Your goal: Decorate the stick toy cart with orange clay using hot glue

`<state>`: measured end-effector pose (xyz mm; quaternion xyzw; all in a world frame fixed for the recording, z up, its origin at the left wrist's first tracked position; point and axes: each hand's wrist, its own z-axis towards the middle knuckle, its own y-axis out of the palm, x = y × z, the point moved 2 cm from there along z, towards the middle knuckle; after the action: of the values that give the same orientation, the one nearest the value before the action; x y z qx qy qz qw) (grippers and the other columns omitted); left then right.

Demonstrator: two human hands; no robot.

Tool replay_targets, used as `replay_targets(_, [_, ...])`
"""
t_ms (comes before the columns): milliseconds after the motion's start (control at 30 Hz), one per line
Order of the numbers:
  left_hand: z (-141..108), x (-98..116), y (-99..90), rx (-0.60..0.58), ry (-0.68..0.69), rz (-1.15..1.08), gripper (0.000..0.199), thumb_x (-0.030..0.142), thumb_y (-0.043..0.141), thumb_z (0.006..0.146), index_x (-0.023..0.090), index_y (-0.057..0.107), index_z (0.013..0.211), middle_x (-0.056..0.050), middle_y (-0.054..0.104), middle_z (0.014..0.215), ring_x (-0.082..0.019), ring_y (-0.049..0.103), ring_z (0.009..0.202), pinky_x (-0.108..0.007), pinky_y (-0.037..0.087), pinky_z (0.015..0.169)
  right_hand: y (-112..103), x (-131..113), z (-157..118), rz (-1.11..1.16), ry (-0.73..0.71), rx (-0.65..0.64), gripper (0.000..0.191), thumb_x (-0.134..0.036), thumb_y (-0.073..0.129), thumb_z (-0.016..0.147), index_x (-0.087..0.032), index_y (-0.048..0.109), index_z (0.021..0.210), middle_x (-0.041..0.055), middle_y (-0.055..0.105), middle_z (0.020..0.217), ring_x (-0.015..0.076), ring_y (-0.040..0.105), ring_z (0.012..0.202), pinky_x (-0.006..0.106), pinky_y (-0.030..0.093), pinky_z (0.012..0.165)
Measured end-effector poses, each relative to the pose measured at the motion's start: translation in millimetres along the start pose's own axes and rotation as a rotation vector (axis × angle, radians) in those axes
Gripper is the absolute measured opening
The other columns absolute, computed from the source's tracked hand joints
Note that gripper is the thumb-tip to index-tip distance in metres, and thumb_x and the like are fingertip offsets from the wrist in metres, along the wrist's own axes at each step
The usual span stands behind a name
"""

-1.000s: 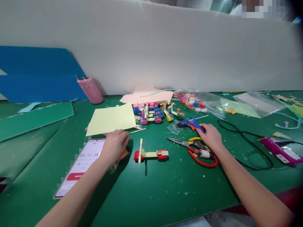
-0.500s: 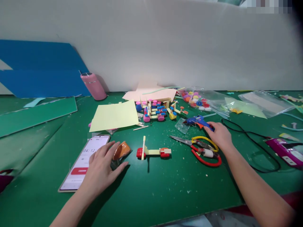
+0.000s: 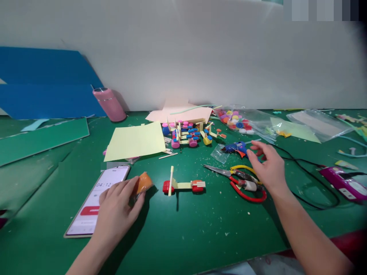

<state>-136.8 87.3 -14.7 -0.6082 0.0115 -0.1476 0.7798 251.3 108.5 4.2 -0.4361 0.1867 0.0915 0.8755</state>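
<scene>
View: head camera, where we look down on a green table (image 3: 200, 233) with both our hands in sight.
Left hand: in the lower left of the frame, our left hand (image 3: 116, 208) grips the orange packet (image 3: 144, 183) between fingers and thumb, its forearm coming up from the bottom edge.
Right hand: right of centre, our right hand (image 3: 269, 168) is open, fingers parted and curved, beside the glue gun (image 3: 235, 147); we cannot tell whether they touch.
Red-wheeled model (image 3: 183, 186): near the centre of the frame, on the table between our hands, with a pale upright stick at its left end.
Scissors (image 3: 242, 182): right of the red-wheeled model, blades pointing left, with yellow and red handles.
Phone (image 3: 114, 177): at the left, partly hidden by our left hand.
Middle of the frame: a pale yellow sheet (image 3: 136, 141), then the small models (image 3: 186, 136) with pink, blue and yellow parts.
Upper right of centre: a clear bag (image 3: 236, 123) with coloured pieces.
Upper left: a pink tumbler (image 3: 110, 105) beside blue boards (image 3: 48, 100).
Right edge: a purple device (image 3: 342, 184) near a black cord.
</scene>
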Motion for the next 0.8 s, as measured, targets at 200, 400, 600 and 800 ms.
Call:
replay_targets(200, [-40,42,-31.4,-0.139,-0.059,-0.598,0.036,0.032,0.057,0.074,0.024,0.053,0.109,-0.004,0.065,0.102,-0.020,0.063,0.085,-0.024,0.050,0.070,-19,-79,-47,0.518,-0.243,-0.234,0.023,-0.021,0.053,0.081,-0.022,0.055,0.104,0.0020,0.059,0.081,0.0123,0.054,0.066,0.024,0.046,0.061])
replay_targets(400, [-36,103,-18.8,-0.568,-0.201,-1.206,0.023,0.032,0.055,0.076,0.020,0.065,0.092,-0.006,0.066,0.087,-0.020,0.061,0.079,-0.028,0.049,0.071,-22,-129,-84,0.660,-0.529,-0.725,0.042,-0.037,0.064,0.073,-0.020,0.055,0.111,0.0068,0.057,0.102,0.0178,0.054,0.087,0.029,0.044,0.074])
replay_targets(600, [-33,113,-8.2,-0.548,-0.505,-1.558,0.032,0.031,0.067,0.067,0.020,0.064,0.098,-0.007,0.068,0.096,-0.020,0.060,0.085,-0.027,0.048,0.073,-11,-114,-91,0.841,-0.182,-0.660,0.018,-0.028,0.057,0.080,-0.021,0.062,0.096,0.0036,0.057,0.089,0.0134,0.055,0.079,0.022,0.044,0.068])
replay_targets(800, [-34,127,4.0,-0.410,-0.678,-1.767,0.030,0.028,0.074,0.061,0.018,0.067,0.089,0.000,0.065,0.071,-0.009,0.053,0.060,-0.018,0.044,0.060,5,-103,-105,1.133,0.531,-0.612,0.023,-0.040,0.060,0.077,-0.020,0.056,0.087,-0.0010,0.057,0.071,0.0075,0.049,0.056,0.016,0.041,0.049])
